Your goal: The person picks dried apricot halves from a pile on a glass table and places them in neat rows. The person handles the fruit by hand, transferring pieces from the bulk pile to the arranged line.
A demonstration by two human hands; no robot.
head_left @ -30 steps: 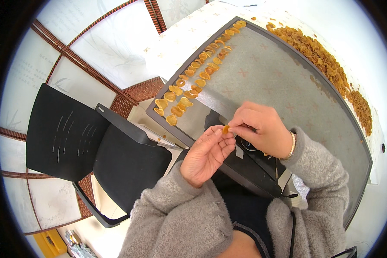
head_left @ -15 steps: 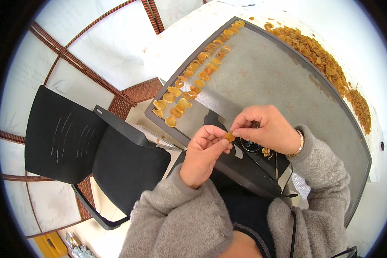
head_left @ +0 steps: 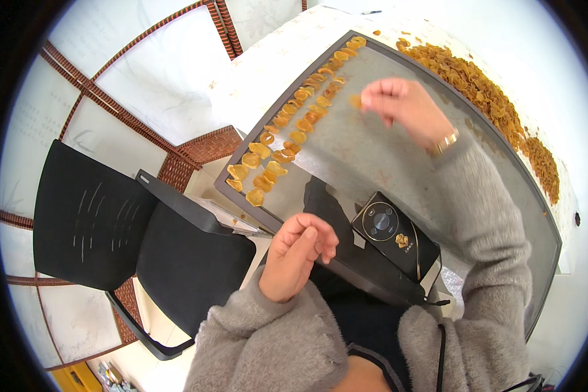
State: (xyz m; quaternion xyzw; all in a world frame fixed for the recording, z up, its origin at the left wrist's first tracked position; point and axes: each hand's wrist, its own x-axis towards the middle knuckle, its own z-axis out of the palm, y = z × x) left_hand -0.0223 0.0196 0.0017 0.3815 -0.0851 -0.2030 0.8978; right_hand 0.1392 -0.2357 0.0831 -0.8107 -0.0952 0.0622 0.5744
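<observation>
Your right hand [head_left: 398, 104] pinches one amber fruit slice [head_left: 355, 100] at the fingertips, low over the grey drying tray [head_left: 398, 163], beside the far end of the laid rows [head_left: 294, 124]. Your left hand [head_left: 297, 255] is loosely curled and empty at the tray's near edge. Risk: dropped crooked, the slice could overlap its neighbours. The loose heap [head_left: 490, 91] runs along the tray's far rim.

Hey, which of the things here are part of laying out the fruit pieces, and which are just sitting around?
In use:
right hand with an orange piece at its fingertips
grey tray
rows of laid-out pieces
loose heap of pieces

Lying about:
black chair
black device near the empty left hand
</observation>
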